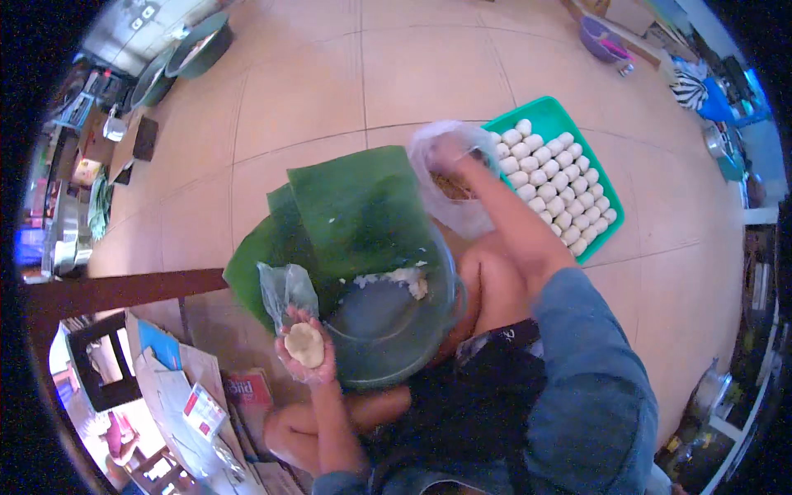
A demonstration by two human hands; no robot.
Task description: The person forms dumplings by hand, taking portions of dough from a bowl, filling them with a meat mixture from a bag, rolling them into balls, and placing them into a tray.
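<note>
My left hand [327, 365] is cupped palm up, holding a flattened round of pale dough [304, 345]. A crumpled clear plastic sheet or glove [286, 286] sticks out past its fingers. My right hand [450, 152] reaches into a clear plastic bag [472, 219] with brown, shredded-looking filling [452, 188] in it; its fingers are blurred and partly hidden. Between my arms stands a dark green tub [375, 367], partly covered by large green leaf sheets [355, 210], apparently banana leaf. White sticky dough or rice remnants [406, 279] cling along the leaf's edge.
To the right of the bag, a green tray [609, 235] carries rows of several small white dough pieces [561, 186]. Flattened cardboard [177, 404] lies at the lower left. Green basins [206, 45] stand far left, a purple basin [601, 40] far right, on tiled floor [297, 82].
</note>
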